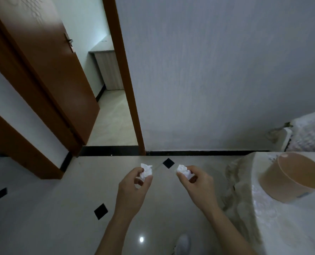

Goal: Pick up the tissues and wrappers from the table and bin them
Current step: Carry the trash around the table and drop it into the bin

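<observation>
My left hand (132, 188) pinches a crumpled white tissue (146, 171) between thumb and fingertips, held out over the tiled floor. My right hand (195, 183) grips a second crumpled white tissue (184, 170) the same way, a short gap to the right of the first. Both hands hover in front of me, well left of the table (285, 227) with its white cloth. No bin shows in this view.
A brown paper bowl (291, 178) stands on the table at the right. An open brown door (48, 70) and doorway lie ahead on the left. A grey wall (208, 80) faces me. My shoe (183, 242) shows on the floor below.
</observation>
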The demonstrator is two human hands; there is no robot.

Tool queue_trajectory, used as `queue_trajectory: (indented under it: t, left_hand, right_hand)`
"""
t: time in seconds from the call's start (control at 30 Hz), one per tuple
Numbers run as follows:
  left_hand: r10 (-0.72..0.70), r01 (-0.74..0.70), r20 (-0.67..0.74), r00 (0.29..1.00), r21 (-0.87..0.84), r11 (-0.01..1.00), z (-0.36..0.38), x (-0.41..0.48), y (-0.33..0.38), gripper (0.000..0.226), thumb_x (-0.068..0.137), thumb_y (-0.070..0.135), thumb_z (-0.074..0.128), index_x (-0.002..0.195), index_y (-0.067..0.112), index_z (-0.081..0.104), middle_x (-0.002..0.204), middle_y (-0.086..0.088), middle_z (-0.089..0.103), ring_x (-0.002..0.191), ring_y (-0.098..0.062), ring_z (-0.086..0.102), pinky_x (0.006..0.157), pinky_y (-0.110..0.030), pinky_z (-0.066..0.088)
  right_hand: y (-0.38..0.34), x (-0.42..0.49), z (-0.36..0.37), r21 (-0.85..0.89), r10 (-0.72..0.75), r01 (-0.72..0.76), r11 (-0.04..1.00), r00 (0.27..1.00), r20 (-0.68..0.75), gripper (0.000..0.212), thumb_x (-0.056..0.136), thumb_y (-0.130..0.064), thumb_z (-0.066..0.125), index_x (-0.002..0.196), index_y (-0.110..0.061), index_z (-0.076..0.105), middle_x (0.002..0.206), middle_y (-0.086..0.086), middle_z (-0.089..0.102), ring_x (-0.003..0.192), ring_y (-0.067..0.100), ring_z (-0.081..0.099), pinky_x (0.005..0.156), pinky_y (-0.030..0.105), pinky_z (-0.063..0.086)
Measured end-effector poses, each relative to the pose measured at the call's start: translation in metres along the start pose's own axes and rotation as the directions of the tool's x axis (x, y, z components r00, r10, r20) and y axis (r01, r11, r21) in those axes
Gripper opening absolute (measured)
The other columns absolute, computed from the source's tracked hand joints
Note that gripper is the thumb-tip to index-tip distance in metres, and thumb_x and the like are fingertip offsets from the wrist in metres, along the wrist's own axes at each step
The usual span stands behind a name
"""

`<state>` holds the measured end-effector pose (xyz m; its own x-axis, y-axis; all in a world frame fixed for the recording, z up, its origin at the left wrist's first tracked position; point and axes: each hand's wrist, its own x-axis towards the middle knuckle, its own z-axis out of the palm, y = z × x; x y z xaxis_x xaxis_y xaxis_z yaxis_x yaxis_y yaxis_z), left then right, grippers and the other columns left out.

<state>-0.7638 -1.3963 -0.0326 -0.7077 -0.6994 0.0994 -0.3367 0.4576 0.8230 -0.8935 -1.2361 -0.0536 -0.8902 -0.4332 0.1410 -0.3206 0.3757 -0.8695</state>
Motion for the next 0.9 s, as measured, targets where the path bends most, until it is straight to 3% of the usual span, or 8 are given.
queue_trajectory:
  t: [0.13, 0.33, 0.43, 0.57, 0.7, 0.8, 0.9]
  left_hand:
    - [0.032, -0.033, 0.030, 0.999, 0.019, 0.999, 0.041, 0.078, 0.024, 0.028, 0.088, 0.033, 0.068, 0.114, 0.026, 0.060, 0.096, 0.007, 0.063, 0.082, -0.002, 0.061, 0.058, -0.013, 0.048]
    - [0.061, -0.059, 0.157, 0.986, -0.017, 0.998, 0.115, 0.160, 0.068, 0.034, 0.088, 0.034, 0.068, 0.119, 0.022, 0.061, 0.106, 0.002, 0.064, 0.090, -0.011, 0.062, 0.065, -0.014, 0.049]
    - [0.132, -0.126, 0.253, 0.959, -0.041, 0.991, 0.148, 0.184, 0.086, 0.025, 0.088, 0.035, 0.068, 0.111, 0.027, 0.062, 0.095, 0.012, 0.065, 0.085, 0.000, 0.061, 0.063, -0.014, 0.049]
    - [0.249, -0.219, 0.392, 0.886, -0.120, 0.968, 0.197, 0.208, 0.120, 0.015, 0.086, 0.024, 0.072, 0.096, 0.031, 0.064, 0.075, 0.019, 0.062, 0.071, 0.001, 0.058, 0.058, -0.009, 0.041]
    - [0.397, -0.329, 0.563, 0.725, -0.224, 0.917, 0.253, 0.216, 0.166, 0.020, 0.086, 0.020, 0.072, 0.084, 0.036, 0.062, 0.063, 0.025, 0.054, 0.054, 0.001, 0.047, 0.053, -0.010, 0.035]
    - [0.488, -0.401, 0.670, 0.559, -0.297, 0.867, 0.303, 0.212, 0.193, 0.011, 0.085, 0.034, 0.069, 0.093, 0.040, 0.064, 0.072, 0.020, 0.059, 0.059, -0.001, 0.051, 0.056, -0.015, 0.040]
    - [0.600, -0.552, 0.723, 0.341, -0.362, 0.751, 0.350, 0.204, 0.219, 0.026, 0.080, 0.052, 0.060, 0.099, 0.033, 0.063, 0.079, 0.015, 0.058, 0.070, -0.004, 0.056, 0.060, -0.028, 0.048]
  right_hand:
    - [0.012, 0.079, -0.021, 0.006, 0.037, -0.037, 0.999, 0.998, -0.043, 0.019, 0.084, -0.038, 0.073, 0.078, -0.021, 0.068, 0.061, -0.003, 0.060, 0.051, 0.007, 0.049, 0.049, 0.018, 0.035]
    - [0.028, 0.165, -0.075, 0.039, 0.085, -0.078, 0.996, 0.970, -0.229, 0.021, 0.083, -0.035, 0.075, 0.073, -0.020, 0.065, 0.056, -0.005, 0.056, 0.049, 0.009, 0.047, 0.049, 0.025, 0.038]
    - [0.045, 0.178, -0.100, 0.053, 0.137, -0.126, 0.991, 0.946, -0.293, 0.023, 0.083, -0.033, 0.075, 0.071, -0.019, 0.063, 0.052, 0.000, 0.050, 0.045, 0.006, 0.039, 0.047, 0.024, 0.033]
    - [0.070, 0.184, -0.139, 0.034, 0.228, -0.236, 0.971, 0.877, -0.423, 0.021, 0.081, -0.038, 0.076, 0.067, -0.029, 0.063, 0.051, -0.010, 0.055, 0.046, 0.006, 0.048, 0.047, 0.018, 0.036]
    - [0.091, 0.173, -0.187, 0.016, 0.282, -0.333, 0.943, 0.769, -0.573, 0.024, 0.082, -0.044, 0.072, 0.075, -0.022, 0.066, 0.064, -0.004, 0.064, 0.058, 0.012, 0.060, 0.056, 0.031, 0.050]
    - [0.103, 0.153, -0.223, -0.065, 0.242, -0.408, 0.911, 0.654, -0.716, 0.014, 0.083, -0.032, 0.076, 0.076, -0.027, 0.065, 0.058, -0.016, 0.058, 0.060, 0.003, 0.059, 0.055, 0.010, 0.039]
    - [0.113, 0.125, -0.248, -0.064, 0.268, -0.559, 0.826, 0.491, -0.829, 0.013, 0.081, -0.033, 0.078, 0.088, -0.025, 0.071, 0.062, -0.022, 0.054, 0.059, -0.004, 0.055, 0.057, 0.008, 0.036]
